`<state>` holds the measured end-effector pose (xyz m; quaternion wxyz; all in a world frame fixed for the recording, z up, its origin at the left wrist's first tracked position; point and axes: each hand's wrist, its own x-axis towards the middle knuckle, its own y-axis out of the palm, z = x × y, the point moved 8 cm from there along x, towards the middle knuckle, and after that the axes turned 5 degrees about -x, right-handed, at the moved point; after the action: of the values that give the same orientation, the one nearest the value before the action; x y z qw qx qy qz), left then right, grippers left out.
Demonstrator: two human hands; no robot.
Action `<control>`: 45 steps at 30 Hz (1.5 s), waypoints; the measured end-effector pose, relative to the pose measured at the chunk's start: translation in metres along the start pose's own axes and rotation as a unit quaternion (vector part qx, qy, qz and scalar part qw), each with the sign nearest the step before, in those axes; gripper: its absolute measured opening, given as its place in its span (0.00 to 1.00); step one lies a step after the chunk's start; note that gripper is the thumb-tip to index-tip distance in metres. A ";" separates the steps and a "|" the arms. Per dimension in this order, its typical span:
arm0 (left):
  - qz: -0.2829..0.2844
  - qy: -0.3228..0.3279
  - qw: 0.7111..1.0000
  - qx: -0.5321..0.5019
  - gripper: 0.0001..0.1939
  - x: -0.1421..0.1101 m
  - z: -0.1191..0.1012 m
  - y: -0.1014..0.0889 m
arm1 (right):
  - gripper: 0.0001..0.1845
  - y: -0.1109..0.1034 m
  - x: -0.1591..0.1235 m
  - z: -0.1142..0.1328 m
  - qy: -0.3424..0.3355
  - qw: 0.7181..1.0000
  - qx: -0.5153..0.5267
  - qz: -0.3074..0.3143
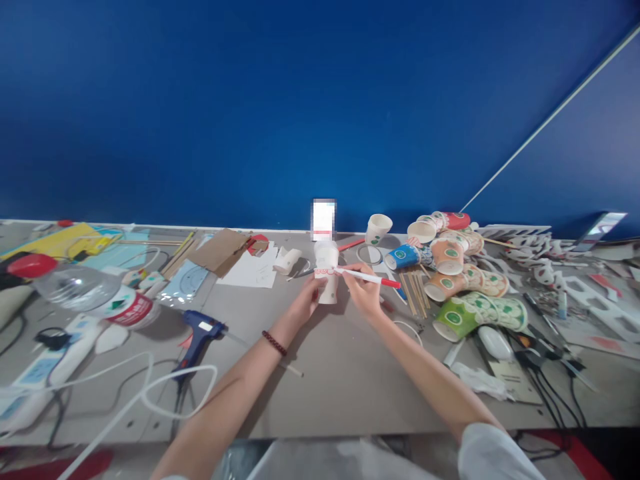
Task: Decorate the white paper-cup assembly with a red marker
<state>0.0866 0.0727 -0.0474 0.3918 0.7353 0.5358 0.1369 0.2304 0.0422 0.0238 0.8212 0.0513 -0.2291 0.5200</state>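
A white paper cup point(329, 292) with red marks around its middle stands in front of me. My left hand point(307, 298) is closed round its left side. In my right hand point(364, 288) is a white marker with a red end point(387, 281), held like a pen. The marker's tip is at the red marks on the cup; whether it touches is too small to tell. Just behind the cup is a bright, blurred-out upright screen point(323, 220). To the left lies a cut piece of white cup point(287, 261), and a loose white cup point(379, 229) stands at the back right.
Several patterned paper cups point(455, 318) are heaped at right, beside wooden sticks point(415, 293). At left are a blue glue gun point(200, 337), a water bottle point(95, 293), a power strip point(55, 373), white paper point(250, 267) and cardboard point(220, 251). A blue wall point(300, 120) rises behind.
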 end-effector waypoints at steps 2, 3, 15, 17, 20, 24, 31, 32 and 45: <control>0.006 -0.006 1.000 0.010 0.22 0.000 0.001 0.002 | 0.08 0.001 -0.001 0.004 -0.017 1.000 -0.009 0.005; 0.007 -0.009 1.000 0.015 0.22 -0.001 0.001 0.002 | 0.09 0.001 -0.001 0.006 -0.025 1.000 -0.014 0.007; -0.002 0.006 0.999 0.042 0.20 -0.002 -0.001 0.003 | 0.07 0.005 -0.007 0.014 -0.067 0.995 -0.068 0.030; -0.005 0.003 0.999 0.044 0.20 -0.002 -0.001 0.003 | 0.07 0.006 -0.007 0.014 -0.068 0.994 -0.076 0.032; 0.002 0.003 0.999 0.047 0.20 -0.002 -0.001 0.005 | 0.07 0.005 -0.007 0.016 -0.072 0.993 -0.088 0.029; 0.011 0.007 0.998 0.059 0.19 -0.003 -0.002 0.006 | 0.07 0.005 -0.007 0.017 -0.075 0.992 -0.095 0.021; 0.008 0.007 0.998 0.054 0.21 -0.003 -0.002 0.006 | 0.07 0.007 -0.007 0.016 -0.068 0.993 -0.098 0.017; 0.007 0.007 0.998 0.055 0.21 -0.003 -0.002 0.006 | 0.08 0.007 -0.007 0.015 -0.066 0.993 -0.096 0.018; -0.002 0.007 0.999 0.047 0.18 -0.004 -0.002 0.006 | 0.05 0.008 -0.008 0.015 -0.064 0.995 -0.072 0.033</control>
<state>0.0882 0.0694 -0.0407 0.3538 0.7507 0.5458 0.1157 0.2162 0.0346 0.0324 0.7892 0.0178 -0.3192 0.5244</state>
